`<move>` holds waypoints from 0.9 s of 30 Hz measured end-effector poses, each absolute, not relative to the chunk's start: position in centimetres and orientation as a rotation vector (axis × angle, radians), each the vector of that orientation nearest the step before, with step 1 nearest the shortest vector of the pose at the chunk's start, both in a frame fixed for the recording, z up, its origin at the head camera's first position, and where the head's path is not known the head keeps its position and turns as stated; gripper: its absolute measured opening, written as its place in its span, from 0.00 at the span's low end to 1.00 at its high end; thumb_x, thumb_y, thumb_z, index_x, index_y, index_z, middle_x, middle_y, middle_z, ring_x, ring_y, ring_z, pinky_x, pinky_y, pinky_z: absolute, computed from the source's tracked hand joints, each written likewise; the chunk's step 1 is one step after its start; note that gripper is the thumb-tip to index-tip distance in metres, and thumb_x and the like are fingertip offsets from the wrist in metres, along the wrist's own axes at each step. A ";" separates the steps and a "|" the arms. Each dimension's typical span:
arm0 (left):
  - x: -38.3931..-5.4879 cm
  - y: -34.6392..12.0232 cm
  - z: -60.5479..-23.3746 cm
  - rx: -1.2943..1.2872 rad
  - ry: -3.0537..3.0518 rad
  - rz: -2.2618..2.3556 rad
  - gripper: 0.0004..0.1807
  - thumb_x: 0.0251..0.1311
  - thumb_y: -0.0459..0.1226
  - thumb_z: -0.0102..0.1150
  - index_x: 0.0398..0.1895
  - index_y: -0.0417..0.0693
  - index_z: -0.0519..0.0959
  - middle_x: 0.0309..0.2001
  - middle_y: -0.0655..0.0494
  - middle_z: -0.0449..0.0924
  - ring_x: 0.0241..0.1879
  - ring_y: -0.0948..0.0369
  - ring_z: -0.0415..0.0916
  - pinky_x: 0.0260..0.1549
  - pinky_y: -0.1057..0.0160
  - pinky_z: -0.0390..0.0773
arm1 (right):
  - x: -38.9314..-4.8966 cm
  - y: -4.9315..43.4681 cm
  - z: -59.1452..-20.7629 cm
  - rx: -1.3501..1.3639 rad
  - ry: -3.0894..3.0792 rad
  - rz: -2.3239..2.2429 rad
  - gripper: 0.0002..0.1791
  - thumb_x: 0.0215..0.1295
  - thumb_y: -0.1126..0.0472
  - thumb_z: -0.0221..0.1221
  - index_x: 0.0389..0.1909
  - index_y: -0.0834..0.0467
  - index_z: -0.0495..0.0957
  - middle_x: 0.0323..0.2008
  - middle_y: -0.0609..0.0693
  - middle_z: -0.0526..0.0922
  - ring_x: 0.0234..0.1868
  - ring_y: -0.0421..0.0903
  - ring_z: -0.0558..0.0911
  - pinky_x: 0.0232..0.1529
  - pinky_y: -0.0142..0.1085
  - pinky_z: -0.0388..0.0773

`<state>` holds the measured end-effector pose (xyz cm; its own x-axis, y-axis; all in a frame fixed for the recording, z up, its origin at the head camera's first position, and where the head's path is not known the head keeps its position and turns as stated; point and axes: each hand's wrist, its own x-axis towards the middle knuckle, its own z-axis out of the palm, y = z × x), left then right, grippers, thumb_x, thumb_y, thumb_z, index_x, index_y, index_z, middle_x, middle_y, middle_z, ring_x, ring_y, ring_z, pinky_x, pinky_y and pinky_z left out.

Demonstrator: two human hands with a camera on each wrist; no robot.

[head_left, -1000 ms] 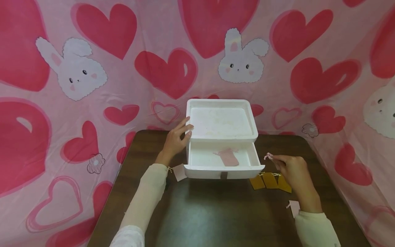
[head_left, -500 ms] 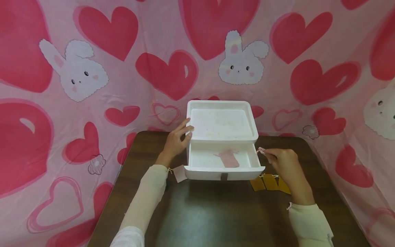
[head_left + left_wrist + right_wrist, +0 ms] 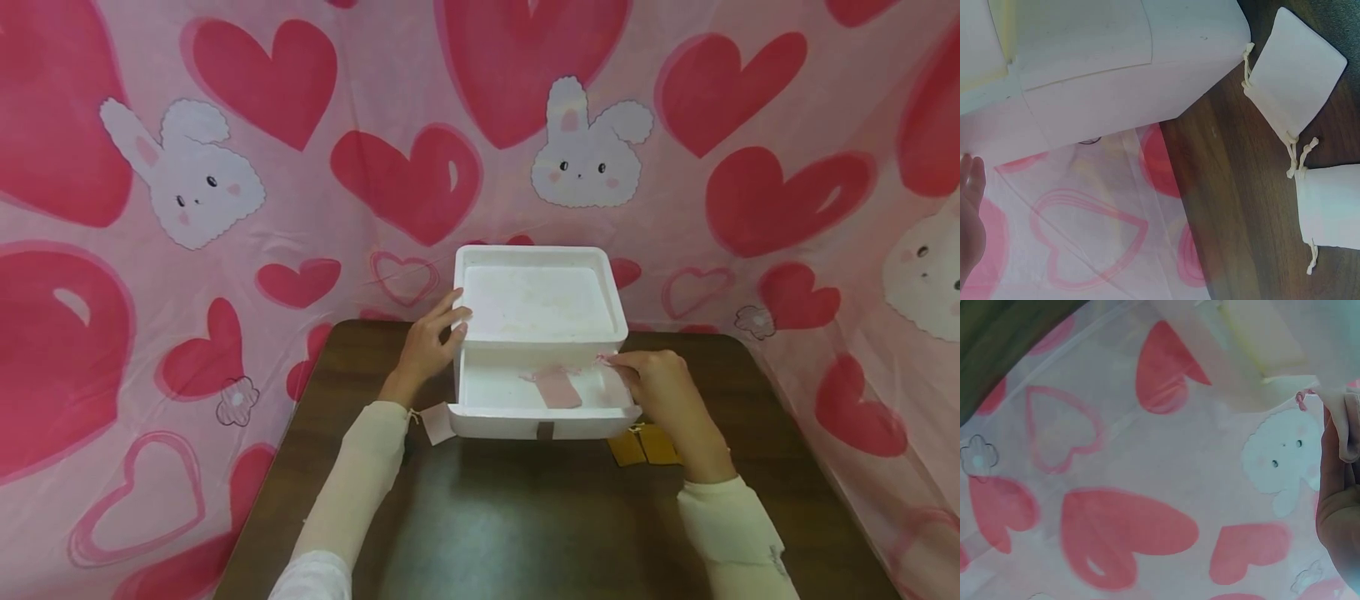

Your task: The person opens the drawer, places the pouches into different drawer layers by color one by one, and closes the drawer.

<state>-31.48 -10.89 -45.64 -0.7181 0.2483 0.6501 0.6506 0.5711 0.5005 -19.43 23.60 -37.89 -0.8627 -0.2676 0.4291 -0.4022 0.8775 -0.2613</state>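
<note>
Head view: the right hand (image 3: pixel 660 385) pinches a pink pouch (image 3: pixel 617 388) near its drawstring end, at the right side wall of the extended drawer (image 3: pixel 495 422). The left hand (image 3: pixel 429 346) rests against the left edge of the white drawer unit (image 3: pixel 540 338), fingers extended. The hands are well apart, one on each side. The held pouch's drawstring end points left, over the drawer; its body appears to hang downward, and its outline is blurred. A second pouch (image 3: pixel 558 388) lies flat inside, left of the right hand, which is nearer; its long axis slants front to back, drawstring end rearward. Mustard pouches (image 3: pixel 660 446) lie on the table (image 3: pixel 487 517) near the drawer's right front corner. Left wrist view: two pale pouches (image 3: pixel 1297 72) lie beside the unit.
</note>
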 end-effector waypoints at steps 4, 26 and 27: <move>-31.4 -10.8 -45.8 -0.719 -2.281 -1.020 0.16 0.64 0.44 0.52 0.51 0.53 0.83 0.69 0.55 0.72 0.65 0.54 0.74 0.54 0.49 0.78 | -19.6 22.9 -37.6 0.518 -2.673 0.509 0.13 0.56 0.70 0.65 0.43 0.60 0.87 0.33 0.59 0.89 0.27 0.52 0.84 0.38 0.49 0.84; -31.3 -11.0 -45.5 -0.731 -2.268 -1.014 0.16 0.64 0.42 0.54 0.51 0.52 0.82 0.68 0.54 0.72 0.64 0.53 0.75 0.54 0.48 0.78 | -20.8 20.0 -36.8 0.558 -2.648 0.606 0.14 0.58 0.66 0.65 0.46 0.58 0.86 0.37 0.57 0.90 0.33 0.52 0.86 0.41 0.48 0.84; -31.3 -11.0 -45.5 -0.730 -2.270 -1.014 0.16 0.64 0.42 0.54 0.51 0.52 0.82 0.68 0.54 0.72 0.64 0.53 0.75 0.54 0.48 0.78 | -20.8 20.0 -36.9 0.560 -2.643 0.614 0.14 0.58 0.66 0.65 0.46 0.59 0.86 0.37 0.57 0.90 0.33 0.52 0.85 0.42 0.48 0.84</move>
<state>-31.34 -10.98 -45.51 -0.7049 0.2527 0.6627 0.6622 0.5693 0.4873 -20.81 19.97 -36.89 -0.8530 -0.2923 0.4323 -0.4529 0.8262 -0.3351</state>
